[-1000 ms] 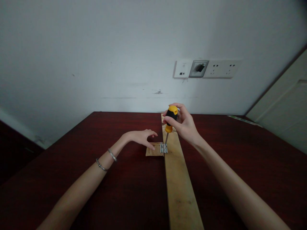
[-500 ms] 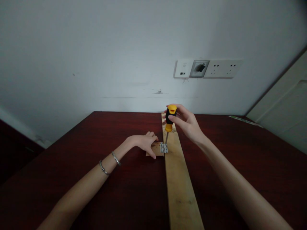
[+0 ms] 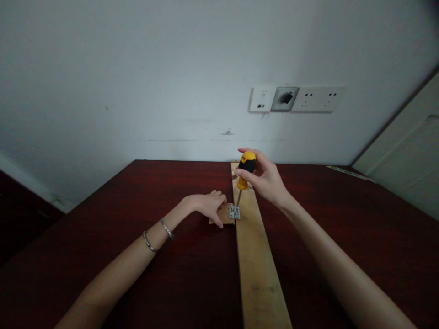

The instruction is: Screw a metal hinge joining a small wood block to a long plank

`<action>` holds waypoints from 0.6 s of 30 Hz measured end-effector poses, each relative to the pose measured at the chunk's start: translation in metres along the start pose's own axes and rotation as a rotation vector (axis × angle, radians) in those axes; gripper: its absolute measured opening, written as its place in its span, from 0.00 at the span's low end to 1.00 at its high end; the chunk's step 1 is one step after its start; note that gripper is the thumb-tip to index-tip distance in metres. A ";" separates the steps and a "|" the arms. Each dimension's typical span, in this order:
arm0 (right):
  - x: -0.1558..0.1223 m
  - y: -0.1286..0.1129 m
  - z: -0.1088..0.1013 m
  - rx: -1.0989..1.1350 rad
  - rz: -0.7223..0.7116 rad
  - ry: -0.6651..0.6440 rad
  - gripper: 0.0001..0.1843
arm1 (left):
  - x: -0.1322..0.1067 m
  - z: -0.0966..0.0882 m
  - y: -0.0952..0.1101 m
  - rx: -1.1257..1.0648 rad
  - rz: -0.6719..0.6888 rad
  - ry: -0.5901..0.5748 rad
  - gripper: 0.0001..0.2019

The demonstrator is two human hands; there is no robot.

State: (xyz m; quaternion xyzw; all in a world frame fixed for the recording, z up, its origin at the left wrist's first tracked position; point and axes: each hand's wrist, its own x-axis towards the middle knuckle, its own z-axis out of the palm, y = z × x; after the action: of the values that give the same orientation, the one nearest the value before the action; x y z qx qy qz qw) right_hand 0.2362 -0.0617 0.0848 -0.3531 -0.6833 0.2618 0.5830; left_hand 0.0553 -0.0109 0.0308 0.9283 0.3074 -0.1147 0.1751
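Note:
My right hand (image 3: 269,180) grips the yellow and black handle of a screwdriver (image 3: 247,163). Its metal shaft slants down to the right leaf of a silver hinge (image 3: 234,211). That hinge lies across the joint between a long pale wooden plank (image 3: 257,256) and a short wooden board (image 3: 222,214) on its left. My left hand (image 3: 208,205) holds the short board, thumb along the near side and fingers at the far side. The palm covers the board's left part. Whether a screw sits under the screwdriver tip is too small to tell.
Everything rests on a dark red wooden table (image 3: 164,283) set against a white wall (image 3: 137,68). Wall sockets (image 3: 315,99) are at the upper right. A thin pale printed strip (image 3: 350,172) lies by the table's far right edge, near a white door (image 3: 411,151).
My right hand has turned the screwdriver handle slightly, with the thumb moved left across it and the handle top tilted a bit to the right. My left hand, board and plank stay in place.

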 end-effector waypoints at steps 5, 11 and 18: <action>0.000 0.002 0.001 0.090 0.013 -0.016 0.17 | -0.001 -0.001 0.001 -0.038 0.013 0.000 0.36; -0.001 -0.003 0.001 0.179 0.063 -0.043 0.20 | -0.002 0.000 0.000 -0.062 0.011 0.018 0.35; -0.001 0.006 -0.003 0.318 0.090 -0.118 0.20 | -0.001 0.000 -0.002 -0.067 0.039 0.016 0.36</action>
State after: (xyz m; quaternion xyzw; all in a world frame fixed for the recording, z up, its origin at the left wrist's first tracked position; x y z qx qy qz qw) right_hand 0.2399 -0.0589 0.0805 -0.2706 -0.6498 0.4127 0.5781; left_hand 0.0532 -0.0100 0.0306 0.9286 0.2945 -0.0935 0.2057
